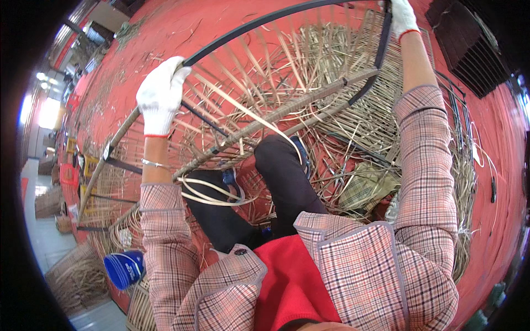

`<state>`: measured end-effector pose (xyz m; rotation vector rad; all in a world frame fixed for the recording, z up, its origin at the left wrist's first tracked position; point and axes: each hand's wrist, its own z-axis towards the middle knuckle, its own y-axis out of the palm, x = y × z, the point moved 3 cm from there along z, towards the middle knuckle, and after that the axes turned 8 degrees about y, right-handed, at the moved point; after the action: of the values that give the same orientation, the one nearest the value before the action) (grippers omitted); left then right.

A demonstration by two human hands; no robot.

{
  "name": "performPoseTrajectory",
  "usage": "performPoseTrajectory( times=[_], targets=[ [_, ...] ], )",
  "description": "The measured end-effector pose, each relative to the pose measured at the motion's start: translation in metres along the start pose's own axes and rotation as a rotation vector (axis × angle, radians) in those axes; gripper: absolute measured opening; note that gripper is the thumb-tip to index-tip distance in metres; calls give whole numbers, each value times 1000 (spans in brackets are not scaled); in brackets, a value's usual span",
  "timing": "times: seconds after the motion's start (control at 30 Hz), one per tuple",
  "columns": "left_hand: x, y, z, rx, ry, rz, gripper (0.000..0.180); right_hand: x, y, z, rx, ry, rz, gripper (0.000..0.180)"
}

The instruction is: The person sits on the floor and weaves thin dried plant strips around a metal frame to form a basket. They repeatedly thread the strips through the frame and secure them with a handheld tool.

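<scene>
Gloved fingers of the left hand (160, 95) wrap the black metal frame (243, 30) at its left bend, while the right hand (402, 16) clasps the frame's far right corner. The frame stands tilted over the person's knees, half-woven cane strips (259, 69) fanning inside it. Below its left end sits a blue cup (125, 268), on the red floor (488, 138).

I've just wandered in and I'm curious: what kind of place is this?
Most likely a wicker-weaving workshop. Gloved hands, left and right, grip a half-woven black metal frame, cane strips litter the red floor, and a finished dark woven panel lies nearby.
</scene>
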<state>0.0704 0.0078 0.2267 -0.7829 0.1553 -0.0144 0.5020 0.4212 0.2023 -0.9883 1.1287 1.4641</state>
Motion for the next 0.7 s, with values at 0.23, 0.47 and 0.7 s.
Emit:
performPoseTrajectory(
  times=[0.23, 0.47, 0.7],
  targets=[
    [12, -7, 0, 43, 16, 11, 21, 0, -15, 16, -75, -47, 23, 26],
    [16, -14, 1, 56, 37, 13, 23, -13, -24, 7, 90, 14, 269, 26],
    [18, -15, 0, 86, 44, 5, 23, -11, -29, -4, 66, 68, 72, 35]
  ],
)
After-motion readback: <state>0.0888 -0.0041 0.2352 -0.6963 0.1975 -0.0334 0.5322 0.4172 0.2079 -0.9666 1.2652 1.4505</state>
